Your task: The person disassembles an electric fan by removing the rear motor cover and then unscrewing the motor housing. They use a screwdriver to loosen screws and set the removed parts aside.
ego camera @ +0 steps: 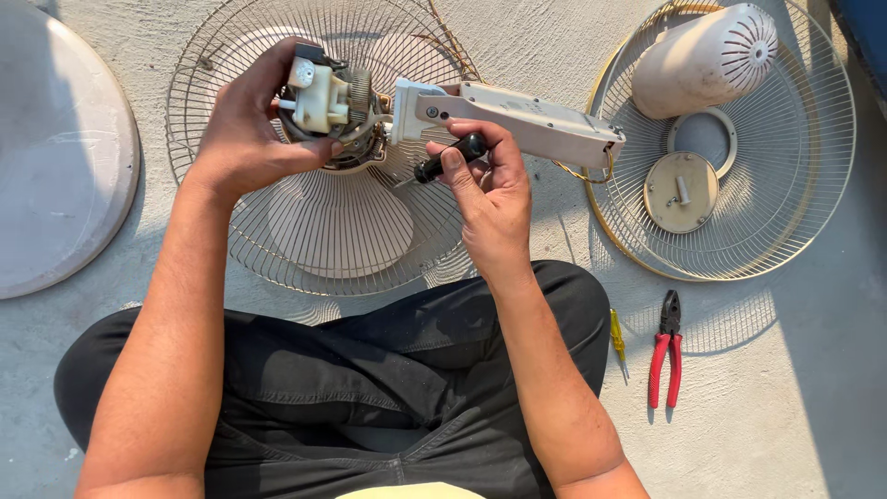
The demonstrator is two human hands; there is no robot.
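- Fan motor [333, 106], bare of its housing, sits up off the concrete floor [813, 416], held above a wire fan guard [231, 231] with pale fan blades [337, 226] lying under the mesh.
- Cream fan neck [517, 120] juts from the motor toward the right, its far end reaching a second wire guard [795, 212].
- In that second guard: a ribbed cream motor cover [707, 60] lying on its side, a round grey ring [702, 139], and a tan disc [681, 192] with a short stub at centre.
- Red-handled pliers [665, 356] and a small yellow tester screwdriver [617, 342] lie on the floor just beside the right knee, well apart from the hands.
- Round pale fan base [55, 166] lies at far left, partly cut off by the edge.
- Left hand [245, 125] is wrapped around the motor from the left, thumb pressed on its lower front, wrist bent inward.
- Right hand [490, 189] is closed on a black-handled screwdriver [451, 157]; the shaft points left toward the motor, tip hidden against the mesh. Fingertips touch the underside of the neck.
- Person sits cross-legged, black trousers [370, 370], forearms converging over the guard.
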